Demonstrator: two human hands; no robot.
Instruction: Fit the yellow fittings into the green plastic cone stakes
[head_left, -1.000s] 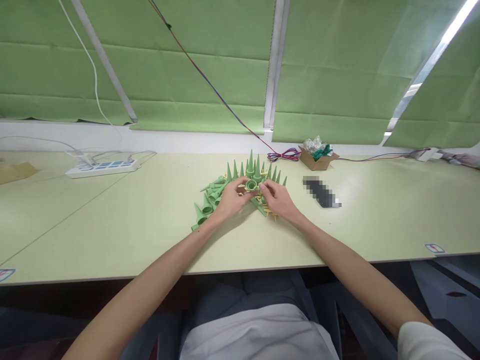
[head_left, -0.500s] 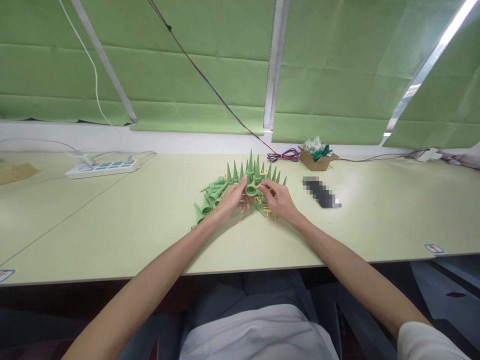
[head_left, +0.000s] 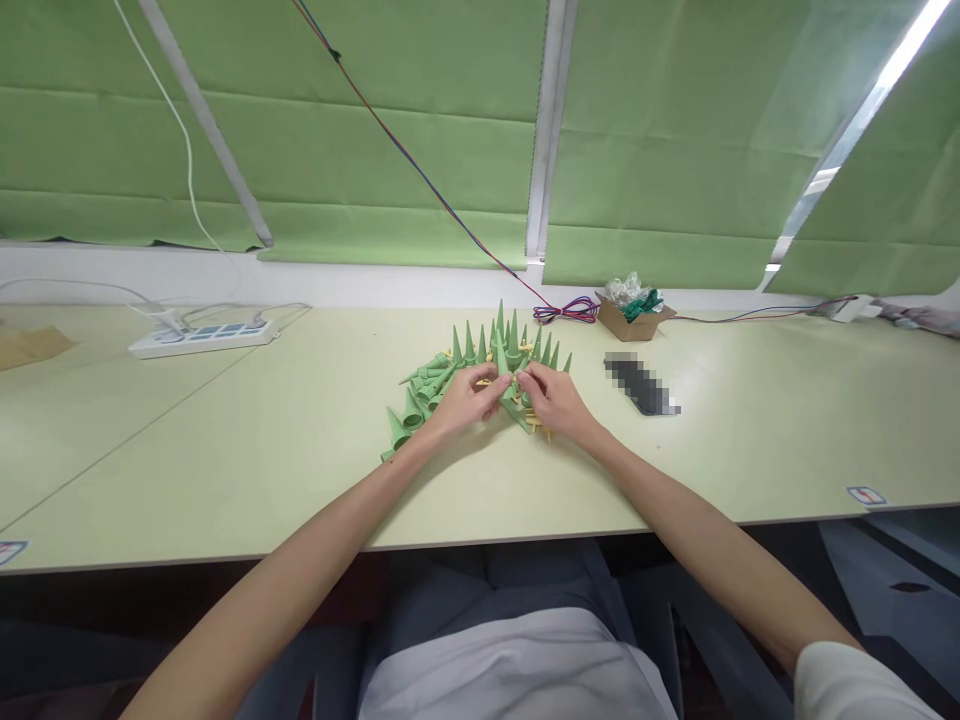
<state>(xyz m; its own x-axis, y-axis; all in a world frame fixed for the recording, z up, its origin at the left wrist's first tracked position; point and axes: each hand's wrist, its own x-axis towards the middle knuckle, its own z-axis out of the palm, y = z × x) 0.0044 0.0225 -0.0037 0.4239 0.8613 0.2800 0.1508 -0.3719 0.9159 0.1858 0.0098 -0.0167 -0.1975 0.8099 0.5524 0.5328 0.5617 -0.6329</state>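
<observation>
My left hand [head_left: 466, 398] is closed on the lower end of a green plastic cone [head_left: 502, 357], whose narrow tip points up. Close beside it, my right hand [head_left: 553, 397] is pinched, its fingertips almost meeting the cone's base. What those fingertips hold, if anything, is too small to make out. Several green cones [head_left: 454, 344] stand upright behind the hands. More hollow cones [head_left: 412, 410] lie in a heap by my left wrist. Small yellow pieces [head_left: 546, 434] lie beneath and around my right hand, partly covered by it.
A small cardboard box [head_left: 634, 322] with clear plastic and green material stands at the back. Near it are a bundled red-blue cable [head_left: 568, 310] and a pixelated dark flat object [head_left: 643, 384]. A white power strip [head_left: 204, 338] sits at the back left of the table [head_left: 240, 450].
The held cone has turned from its hollow base facing me to standing tip up. My left thumb has come down to its base. My right hand has barely moved.
</observation>
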